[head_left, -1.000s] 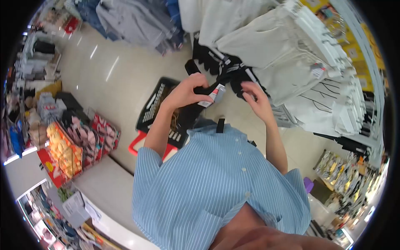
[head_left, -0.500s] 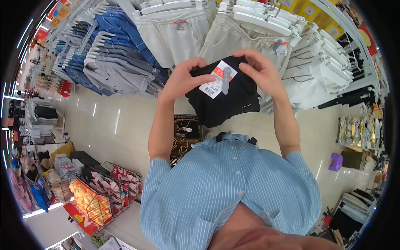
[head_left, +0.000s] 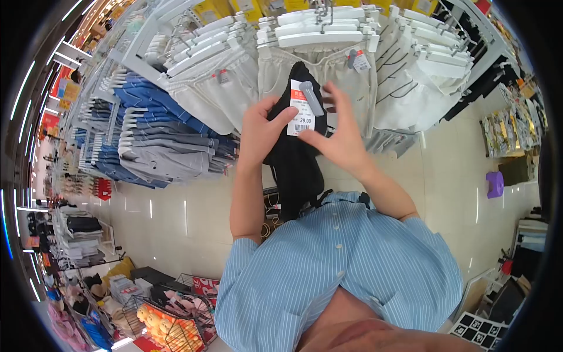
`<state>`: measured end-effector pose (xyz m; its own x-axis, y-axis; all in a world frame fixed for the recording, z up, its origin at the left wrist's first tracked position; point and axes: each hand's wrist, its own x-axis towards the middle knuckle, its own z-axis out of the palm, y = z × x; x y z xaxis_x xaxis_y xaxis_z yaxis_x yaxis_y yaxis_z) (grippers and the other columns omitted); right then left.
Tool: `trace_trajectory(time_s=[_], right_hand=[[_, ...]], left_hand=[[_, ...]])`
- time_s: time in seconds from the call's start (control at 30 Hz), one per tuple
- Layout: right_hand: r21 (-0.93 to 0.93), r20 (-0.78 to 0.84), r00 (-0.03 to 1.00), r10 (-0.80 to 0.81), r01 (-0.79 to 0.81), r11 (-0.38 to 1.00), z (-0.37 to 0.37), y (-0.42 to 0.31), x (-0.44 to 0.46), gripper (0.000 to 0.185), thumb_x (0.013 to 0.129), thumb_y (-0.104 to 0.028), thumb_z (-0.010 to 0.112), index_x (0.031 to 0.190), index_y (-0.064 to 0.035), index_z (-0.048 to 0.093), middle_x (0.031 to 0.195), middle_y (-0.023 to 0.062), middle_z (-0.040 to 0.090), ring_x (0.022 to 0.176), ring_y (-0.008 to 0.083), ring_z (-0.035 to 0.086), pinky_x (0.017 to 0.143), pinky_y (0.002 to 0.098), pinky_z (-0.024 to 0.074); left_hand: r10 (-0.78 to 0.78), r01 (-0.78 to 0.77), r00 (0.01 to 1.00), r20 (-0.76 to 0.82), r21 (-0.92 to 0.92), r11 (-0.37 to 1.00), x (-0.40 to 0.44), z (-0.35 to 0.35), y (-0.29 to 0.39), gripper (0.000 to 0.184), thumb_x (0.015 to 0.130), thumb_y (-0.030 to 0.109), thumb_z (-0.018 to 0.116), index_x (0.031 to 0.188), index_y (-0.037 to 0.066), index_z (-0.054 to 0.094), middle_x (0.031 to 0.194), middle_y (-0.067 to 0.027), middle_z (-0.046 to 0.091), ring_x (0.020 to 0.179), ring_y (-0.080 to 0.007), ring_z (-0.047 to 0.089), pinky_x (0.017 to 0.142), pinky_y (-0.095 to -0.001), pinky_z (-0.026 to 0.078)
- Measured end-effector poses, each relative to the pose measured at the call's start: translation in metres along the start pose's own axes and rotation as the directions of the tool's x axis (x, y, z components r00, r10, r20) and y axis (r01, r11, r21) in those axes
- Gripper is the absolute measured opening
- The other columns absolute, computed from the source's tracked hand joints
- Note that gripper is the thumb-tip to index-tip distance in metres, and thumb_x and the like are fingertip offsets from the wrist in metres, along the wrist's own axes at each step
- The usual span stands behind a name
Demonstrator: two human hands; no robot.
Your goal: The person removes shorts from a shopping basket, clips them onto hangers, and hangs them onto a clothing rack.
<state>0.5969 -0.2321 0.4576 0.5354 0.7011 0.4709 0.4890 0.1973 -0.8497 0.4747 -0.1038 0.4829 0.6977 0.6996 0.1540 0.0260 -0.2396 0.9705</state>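
A pair of what look like black shorts [head_left: 296, 176] hangs in front of my chest, bunched lengthwise with its ribbed edge at the top. My left hand [head_left: 262, 132] pinches it from the left, the thumb lying on the price tag [head_left: 301, 110]. That tag is white and red, reads 29.00, and has a grey security tag [head_left: 311, 98] over it. Just right of the cloth is my right hand [head_left: 346, 138], fingers and thumb apart, its thumb tip close to the tag's lower edge. Whether its fingertips touch the cloth, I cannot tell.
Ahead stands a rack with pale shorts [head_left: 214, 88] on white hangers [head_left: 325, 29]. Blue and grey shirts [head_left: 164, 152] hang to the left. A wire basket of orange plush toys [head_left: 167, 328] is at lower left. A purple stool [head_left: 495, 184] stands on the right.
My right hand has let go of the upper edge and its fingers have spread. The black shorts went from stretched wide to hanging narrow in my left hand. The view has shifted.
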Motion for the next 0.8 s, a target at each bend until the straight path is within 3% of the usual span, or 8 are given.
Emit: trace_trajectory(time_s=[0.1,0.3,0.4,0.5,0.6,0.73,0.8], right_hand=[[0.088,0.146,0.985,0.09,-0.103,0.991,0.001,-0.002,0.001,0.088,0.072,-0.025,0.081,0.14,-0.0012,0.031,0.129,0.0174,0.046,0.119,0.0295,0.047,0.1,0.0374,0.0386],[0.209,0.331,0.944,0.012,-0.086,0.974,-0.026,0.013,0.006,0.09,0.072,-0.016,0.08,0.144,-0.0014,0.028,0.135,0.0151,0.046,0.123,0.0248,0.048,0.102,0.0361,0.0381],[0.169,0.402,0.915,-0.027,-0.045,0.985,-0.044,0.012,0.01,0.079,0.076,-0.012,0.075,0.143,-0.0031,0.034,0.133,0.013,0.048,0.121,0.0234,0.048,0.102,0.0361,0.0378],[0.198,0.321,0.943,-0.087,0.023,0.98,-0.059,0.024,0.019,0.062,0.081,-0.006,0.067,0.138,-0.0049,0.043,0.131,0.0116,0.05,0.119,0.0235,0.049,0.101,0.0362,0.0379],[-0.065,0.246,0.905,-0.347,0.373,0.926,-0.072,0.019,0.035,0.049,0.085,-0.001,0.06,0.132,-0.0103,0.052,0.128,0.0101,0.051,0.112,0.0266,0.052,0.095,0.0338,0.0422],[0.138,0.317,0.902,-0.295,0.263,0.955,-0.074,0.004,0.038,0.041,0.082,0.003,0.059,0.122,-0.0046,0.058,0.121,0.0106,0.055,0.105,0.0241,0.055,0.089,0.0333,0.0452],[0.096,0.437,0.847,-0.303,0.291,0.952,-0.079,0.008,0.041,0.036,0.082,0.002,0.061,0.117,-0.0038,0.058,0.118,0.0091,0.055,0.099,0.0222,0.055,0.083,0.032,0.0462]], left_hand=[[0.014,-0.01,0.999,0.036,-0.1,0.995,0.003,0.008,-0.006,0.018,0.086,0.015,0.066,0.09,-0.002,0.065,0.075,0.0008,0.063,0.068,-0.0036,0.053,0.059,-0.0214,0.043],[-0.026,0.039,0.995,0.098,-0.138,0.99,0.005,-0.003,-0.007,0.02,0.092,0.016,0.06,0.091,-0.004,0.065,0.075,0.0026,0.061,0.07,-0.0041,0.051,0.062,-0.0215,0.043],[0.011,0.0,0.991,0.137,-0.082,0.997,0.006,-0.007,-0.015,0.02,0.092,0.016,0.06,0.091,-0.004,0.065,0.076,0.0025,0.061,0.07,-0.0043,0.051,0.062,-0.0217,0.043],[0.008,0.013,0.979,0.203,-0.101,0.995,0.004,-0.009,-0.013,0.019,0.091,0.014,0.06,0.091,-0.004,0.065,0.076,0.0018,0.061,0.071,-0.0046,0.052,0.063,-0.0216,0.043],[0.063,-0.046,0.922,0.382,-0.053,0.998,0.01,-0.017,-0.018,0.019,0.09,0.013,0.061,0.092,-0.005,0.065,0.077,0.0012,0.062,0.073,-0.0052,0.053,0.064,-0.0221,0.043],[0.066,-0.038,0.858,0.51,-0.065,0.997,0.009,-0.016,0.0,0.019,0.089,0.013,0.062,0.094,-0.005,0.065,0.079,0.0004,0.063,0.073,-0.0058,0.054,0.065,-0.0233,0.045],[0.026,0.007,0.856,0.516,-0.06,0.998,0.008,-0.017,0.0,0.019,0.089,0.013,0.063,0.094,-0.005,0.065,0.079,-0.0003,0.064,0.073,-0.0061,0.054,0.065,-0.0241,0.045]])
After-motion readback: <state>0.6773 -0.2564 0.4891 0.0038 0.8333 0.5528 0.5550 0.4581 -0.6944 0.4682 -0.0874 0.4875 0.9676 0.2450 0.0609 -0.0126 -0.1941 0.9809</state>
